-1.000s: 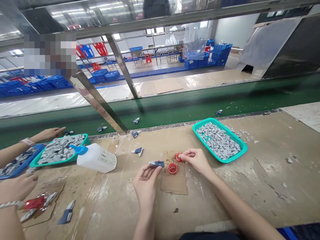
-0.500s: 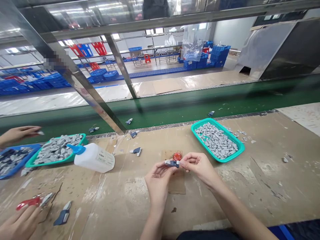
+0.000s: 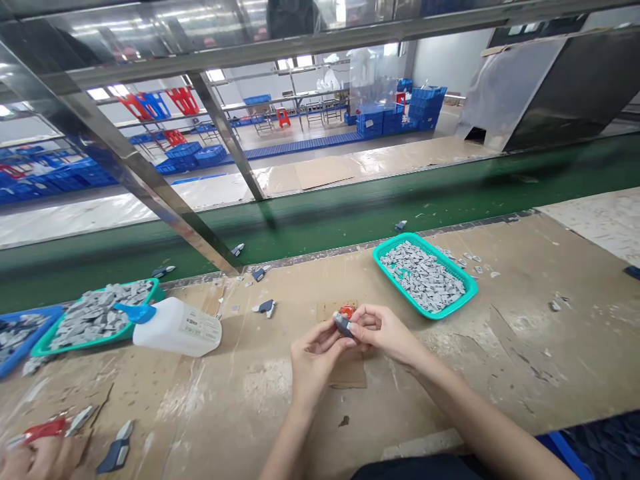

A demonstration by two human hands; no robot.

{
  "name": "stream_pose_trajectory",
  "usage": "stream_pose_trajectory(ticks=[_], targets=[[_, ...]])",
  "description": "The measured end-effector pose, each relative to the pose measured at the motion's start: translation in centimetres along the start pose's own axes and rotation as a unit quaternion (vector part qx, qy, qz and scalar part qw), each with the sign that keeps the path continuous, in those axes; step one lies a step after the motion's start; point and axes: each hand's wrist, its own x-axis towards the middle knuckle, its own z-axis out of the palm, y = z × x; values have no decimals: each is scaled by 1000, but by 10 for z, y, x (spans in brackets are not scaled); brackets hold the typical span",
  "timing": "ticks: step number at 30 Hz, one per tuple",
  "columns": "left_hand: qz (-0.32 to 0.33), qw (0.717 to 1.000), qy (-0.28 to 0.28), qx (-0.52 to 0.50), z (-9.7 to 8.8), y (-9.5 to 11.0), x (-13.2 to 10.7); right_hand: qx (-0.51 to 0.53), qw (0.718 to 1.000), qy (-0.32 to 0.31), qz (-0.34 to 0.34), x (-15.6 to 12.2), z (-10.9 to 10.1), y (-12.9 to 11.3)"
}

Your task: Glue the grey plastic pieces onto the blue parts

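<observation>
My left hand (image 3: 315, 363) and my right hand (image 3: 385, 331) meet over a small blue-grey plastic part (image 3: 343, 325), which both pinch with their fingertips. Its end tilts down and my fingers hide much of it. A red round cap (image 3: 347, 311) shows just behind my fingers, on a brown cardboard piece (image 3: 350, 373) flecked with crumbs. At lower left, a co-worker's hand (image 3: 43, 459) is near a red-and-grey part (image 3: 45, 430).
A teal basket (image 3: 453, 297) of grey parts stands to my right, with loose pieces around it. To my left are a white glue bottle (image 3: 177, 328), a teal tray (image 3: 100, 340) and a blue crate (image 3: 47, 312). A green conveyor belt (image 3: 320, 220) runs behind the bench.
Both hands came together on the part, which my left hand held alone at first. It now tilts downward. The view has swung left, and the co-worker's hand has dropped to the lower left.
</observation>
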Motion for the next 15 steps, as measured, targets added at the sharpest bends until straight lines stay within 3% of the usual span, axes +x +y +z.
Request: stream_pose_trajectory(ticks=[3, 6, 8, 10, 13, 15], targets=[[0, 999, -40, 4, 4, 7, 13, -14, 999, 8, -36, 8, -4, -8], [46, 993, -84, 73, 6, 11, 35, -136, 988, 5, -78, 20, -34, -25], [102, 979, -84, 154, 2, 11, 58, -299, 943, 83, -117, 30, -66, -36], [145, 962, -62, 221, -5, 8, 87, -480, 851, 196, -85, 43, -100, -43], [165, 946, -34, 277, -17, 4, 137, -545, 810, 214, -42, 65, -137, -44], [174, 929, -24, 326, -22, 2, 169, -564, 800, 202, -39, 80, -145, -42]])
